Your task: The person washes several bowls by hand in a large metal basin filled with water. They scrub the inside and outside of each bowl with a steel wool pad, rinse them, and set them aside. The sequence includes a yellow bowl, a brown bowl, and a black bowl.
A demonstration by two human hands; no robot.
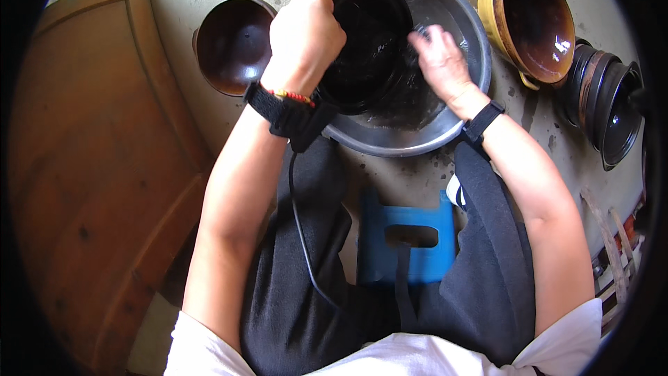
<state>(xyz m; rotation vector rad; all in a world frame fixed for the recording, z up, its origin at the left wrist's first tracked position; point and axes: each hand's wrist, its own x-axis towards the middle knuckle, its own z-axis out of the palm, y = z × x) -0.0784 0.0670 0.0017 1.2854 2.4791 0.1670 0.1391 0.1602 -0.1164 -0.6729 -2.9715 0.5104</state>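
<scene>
A dark glazed pot [370,47] lies tilted in a wide grey metal basin [404,147] that holds some water [433,5]. My left hand [308,31] is closed on the pot's left rim. At the pot's right side is my right hand [441,60], blurred by motion. Its bent fingers hold a small silvery scrubber [421,33], mostly hidden and too blurred to name exactly. Wet streaks shine on the pot's inner wall.
A brown glazed pot [235,47] stands left of the basin. To the right are a yellow-brown casserole [537,26] and several stacked dark pots [621,109]. A wooden panel [104,167] fills the left side. A blue plastic stool [412,263] shows between my legs.
</scene>
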